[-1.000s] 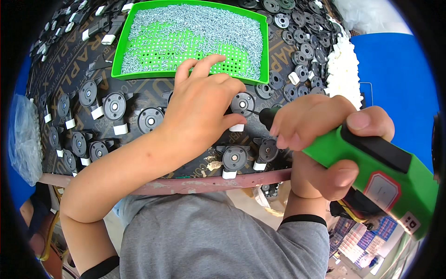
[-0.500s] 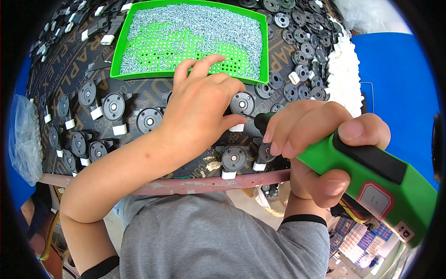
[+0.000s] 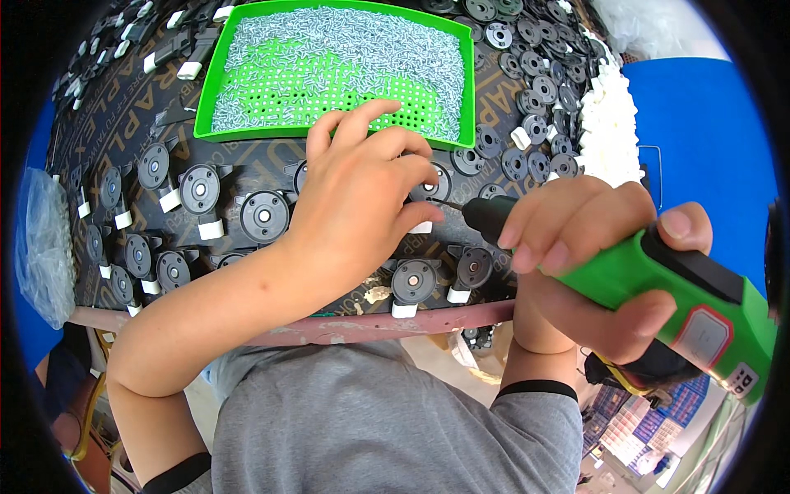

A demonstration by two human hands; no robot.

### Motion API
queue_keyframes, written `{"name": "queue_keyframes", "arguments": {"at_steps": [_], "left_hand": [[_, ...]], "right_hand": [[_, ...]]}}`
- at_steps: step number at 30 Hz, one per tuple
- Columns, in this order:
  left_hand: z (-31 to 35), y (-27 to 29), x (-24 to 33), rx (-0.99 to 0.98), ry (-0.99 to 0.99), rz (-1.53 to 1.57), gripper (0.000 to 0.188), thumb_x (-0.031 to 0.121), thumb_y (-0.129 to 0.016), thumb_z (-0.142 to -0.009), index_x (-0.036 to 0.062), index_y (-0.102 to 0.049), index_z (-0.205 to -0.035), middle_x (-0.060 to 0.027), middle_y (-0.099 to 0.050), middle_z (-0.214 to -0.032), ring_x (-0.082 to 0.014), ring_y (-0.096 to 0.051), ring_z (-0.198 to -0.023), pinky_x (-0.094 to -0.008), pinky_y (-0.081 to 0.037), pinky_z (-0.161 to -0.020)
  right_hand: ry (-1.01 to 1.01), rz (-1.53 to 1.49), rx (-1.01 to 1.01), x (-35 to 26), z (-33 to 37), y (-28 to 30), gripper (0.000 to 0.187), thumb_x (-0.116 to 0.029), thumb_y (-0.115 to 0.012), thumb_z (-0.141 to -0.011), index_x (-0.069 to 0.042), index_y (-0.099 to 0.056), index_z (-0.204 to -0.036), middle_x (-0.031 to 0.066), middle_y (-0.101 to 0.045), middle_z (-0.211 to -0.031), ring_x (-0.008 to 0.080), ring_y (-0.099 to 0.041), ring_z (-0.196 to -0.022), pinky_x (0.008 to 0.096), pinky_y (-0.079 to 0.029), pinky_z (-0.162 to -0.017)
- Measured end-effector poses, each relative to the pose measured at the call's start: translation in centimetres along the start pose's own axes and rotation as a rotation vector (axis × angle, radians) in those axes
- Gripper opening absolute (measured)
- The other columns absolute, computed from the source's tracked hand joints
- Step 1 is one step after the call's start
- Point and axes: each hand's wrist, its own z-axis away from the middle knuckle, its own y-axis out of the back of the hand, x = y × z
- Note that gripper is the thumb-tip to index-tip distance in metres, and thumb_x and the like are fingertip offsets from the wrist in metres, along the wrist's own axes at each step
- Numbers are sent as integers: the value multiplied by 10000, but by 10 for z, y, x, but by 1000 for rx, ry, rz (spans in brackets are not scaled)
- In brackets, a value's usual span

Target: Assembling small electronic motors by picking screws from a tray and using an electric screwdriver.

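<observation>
My right hand (image 3: 601, 239) is wrapped round a green and black electric screwdriver (image 3: 699, 292), held at a slant. The screwdriver's thin bit points left to a round black disc part (image 3: 442, 183) with a white tab. My left hand (image 3: 366, 185) steadies this part between thumb and forefinger, hiding much of it. Its other fingers stretch over the near edge of a green tray (image 3: 337, 137). Many small silvery screws (image 3: 346, 41) lie in the tray. Just nearer to me sits another disc part (image 3: 414, 281) with a white tab.
Several similar black disc assemblies (image 3: 200, 189) stand in rows on the left of the dark table. Loose black discs (image 3: 531, 103) and a heap of white pieces (image 3: 607, 123) lie at the right. Black pieces with white ends (image 3: 191, 66) fill the far left. A reddish table edge (image 3: 346, 330) runs before me.
My right hand and the screwdriver have moved to the right, drawing the black nose away from the disc part and showing more bit. My left hand has barely moved.
</observation>
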Motion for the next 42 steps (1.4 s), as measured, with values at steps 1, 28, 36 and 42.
{"name": "queue_keyframes", "arguments": {"at_steps": [1,28,36,42], "left_hand": [[0,1,0,5,-9,-4,205,183,-820,-697,112,-728,-865,-15,-661,-1043,-311,-491,-1246,-491,-307,-1039],[1,0,1,-16,-34,-129,446,180,-838,-669,63,-694,-1074,-51,-669,-1026,-312,-499,-1246,-499,-305,-1059],[-9,0,-4,-28,-35,-128,361,182,-838,-660,62,-705,-973,-65,-672,-939,-309,-512,-1236,-474,-327,-1034],[-8,-4,-4,-24,-24,-111,306,194,-836,-649,74,-692,-890,-55,-675,-901,-284,-542,-1199,-466,-338,-1022]], "right_hand": [[26,-13,-24,0,-1,1,459,-467,-471,-1012,-123,-401,-1307,89,-529,-716,205,-534,-549,363,-501,-494],[-243,241,57,-11,-1,-8,485,-460,-539,-993,-120,-375,-1298,113,-559,-705,242,-565,-562,408,-515,-544],[-246,289,-24,-1,-7,-4,438,-429,-541,-992,-104,-381,-1239,114,-554,-687,237,-559,-541,403,-523,-546],[-181,394,36,6,-8,-8,391,-389,-518,-995,-75,-396,-1194,106,-544,-662,218,-539,-508,381,-531,-537]]}}
